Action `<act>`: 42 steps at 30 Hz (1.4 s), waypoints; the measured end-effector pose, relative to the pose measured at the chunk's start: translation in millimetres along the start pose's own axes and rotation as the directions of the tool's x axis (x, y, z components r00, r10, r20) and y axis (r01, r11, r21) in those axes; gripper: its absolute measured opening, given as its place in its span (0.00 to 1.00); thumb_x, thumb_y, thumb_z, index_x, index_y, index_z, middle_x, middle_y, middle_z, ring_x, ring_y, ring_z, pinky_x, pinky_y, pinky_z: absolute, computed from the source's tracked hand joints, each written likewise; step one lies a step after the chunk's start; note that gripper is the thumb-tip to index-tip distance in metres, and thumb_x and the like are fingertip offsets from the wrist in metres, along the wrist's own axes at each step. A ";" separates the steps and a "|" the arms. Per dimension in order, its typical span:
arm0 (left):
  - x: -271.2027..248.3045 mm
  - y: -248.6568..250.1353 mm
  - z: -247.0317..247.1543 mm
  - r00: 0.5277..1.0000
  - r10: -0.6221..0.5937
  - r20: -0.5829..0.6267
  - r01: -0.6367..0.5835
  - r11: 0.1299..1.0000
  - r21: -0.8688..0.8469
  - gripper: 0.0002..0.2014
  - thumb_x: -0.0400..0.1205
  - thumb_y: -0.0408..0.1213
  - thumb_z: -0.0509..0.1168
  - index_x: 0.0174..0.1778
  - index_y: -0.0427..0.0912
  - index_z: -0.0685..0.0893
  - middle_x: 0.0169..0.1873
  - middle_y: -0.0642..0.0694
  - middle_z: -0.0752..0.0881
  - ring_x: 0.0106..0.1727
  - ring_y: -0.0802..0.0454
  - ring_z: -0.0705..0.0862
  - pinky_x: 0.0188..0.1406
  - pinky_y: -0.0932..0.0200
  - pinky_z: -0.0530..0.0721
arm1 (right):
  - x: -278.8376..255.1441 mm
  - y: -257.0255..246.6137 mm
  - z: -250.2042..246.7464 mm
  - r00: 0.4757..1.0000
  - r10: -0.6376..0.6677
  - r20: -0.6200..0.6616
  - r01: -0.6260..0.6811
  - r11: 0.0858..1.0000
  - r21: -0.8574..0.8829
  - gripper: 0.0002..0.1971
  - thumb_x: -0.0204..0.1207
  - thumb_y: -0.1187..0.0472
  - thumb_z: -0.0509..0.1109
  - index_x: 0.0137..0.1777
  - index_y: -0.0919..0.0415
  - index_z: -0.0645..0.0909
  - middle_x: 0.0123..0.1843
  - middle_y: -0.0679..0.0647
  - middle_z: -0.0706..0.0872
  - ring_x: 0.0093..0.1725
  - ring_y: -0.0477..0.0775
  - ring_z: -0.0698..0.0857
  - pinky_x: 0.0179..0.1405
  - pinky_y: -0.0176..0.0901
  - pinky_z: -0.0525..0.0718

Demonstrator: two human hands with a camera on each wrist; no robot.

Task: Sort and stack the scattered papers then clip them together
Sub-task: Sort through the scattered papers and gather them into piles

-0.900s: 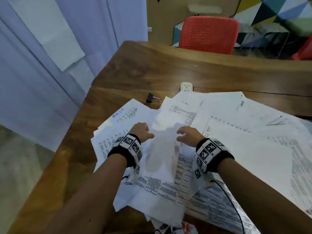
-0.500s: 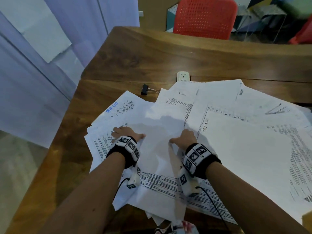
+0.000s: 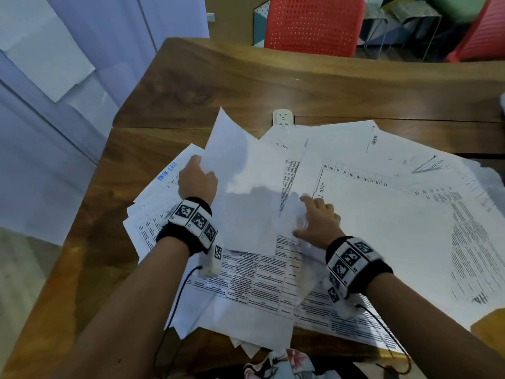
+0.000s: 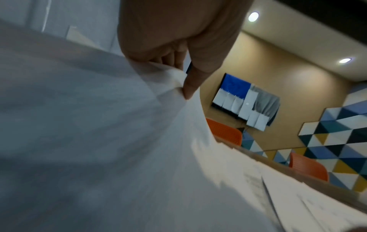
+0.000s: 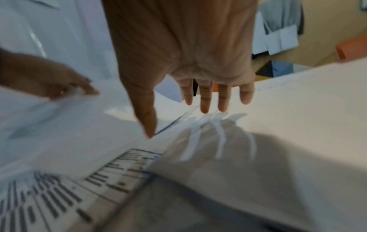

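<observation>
Several printed papers lie scattered over the wooden table. My left hand pinches the left edge of a blank white sheet and holds it lifted and tilted above the pile; the left wrist view shows the thumb and fingers closed on that sheet. My right hand is spread with straight fingers just above the papers beside the sheet's right edge. The black binder clip seen earlier is hidden behind the raised sheet.
A white power socket is set in the table behind the pile. A red chair stands at the far side, another red chair at the far right. The table's left edge runs close to the papers.
Both hands were pressing on the white sheet; now my left hand has gripped its edge and lifted it up and away, covering the binder clip. My right hand has let go and spread.
</observation>
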State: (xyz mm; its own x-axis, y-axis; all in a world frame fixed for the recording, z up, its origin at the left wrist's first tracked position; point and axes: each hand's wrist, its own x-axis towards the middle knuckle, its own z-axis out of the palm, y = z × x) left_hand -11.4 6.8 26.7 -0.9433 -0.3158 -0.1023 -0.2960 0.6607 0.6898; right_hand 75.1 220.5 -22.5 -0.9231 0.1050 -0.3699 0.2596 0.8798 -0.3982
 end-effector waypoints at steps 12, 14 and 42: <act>-36.7 92.1 15.0 0.801 0.581 0.147 -0.596 0.746 0.298 0.16 0.82 0.33 0.57 0.65 0.37 0.79 0.58 0.37 0.84 0.59 0.38 0.82 0.51 0.48 0.78 | -22.4 33.1 -10.9 0.999 -0.007 0.048 0.009 0.999 -0.043 0.05 0.78 0.65 0.60 0.41 0.64 0.74 0.53 0.66 0.81 0.55 0.62 0.80 0.46 0.46 0.75; -45.9 81.8 41.1 0.808 0.463 0.364 -0.573 0.761 0.305 0.16 0.82 0.33 0.58 0.65 0.38 0.80 0.60 0.37 0.84 0.60 0.37 0.82 0.53 0.50 0.80 | -19.3 42.2 -26.7 0.999 0.024 0.026 -0.025 0.999 0.039 0.18 0.77 0.66 0.64 0.25 0.59 0.65 0.35 0.60 0.77 0.41 0.57 0.77 0.30 0.43 0.67; 4.6 68.4 46.3 0.696 0.121 0.708 0.347 0.807 -0.479 0.51 0.62 0.82 0.42 0.74 0.52 0.68 0.62 0.53 0.79 0.66 0.56 0.76 0.74 0.46 0.60 | 28.0 26.9 -137.8 0.754 0.384 -0.533 0.402 0.372 0.837 0.22 0.77 0.67 0.62 0.21 0.52 0.70 0.20 0.42 0.72 0.27 0.46 0.69 0.33 0.41 0.69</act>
State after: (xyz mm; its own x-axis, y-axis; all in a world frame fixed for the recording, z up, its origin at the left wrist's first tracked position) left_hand -43.0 82.0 40.2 -0.7985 0.3424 -0.4951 -0.4938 0.0976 0.8641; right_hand 17.1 311.0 72.1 -0.7472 0.6644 0.0156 -0.0369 -0.0180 -0.9992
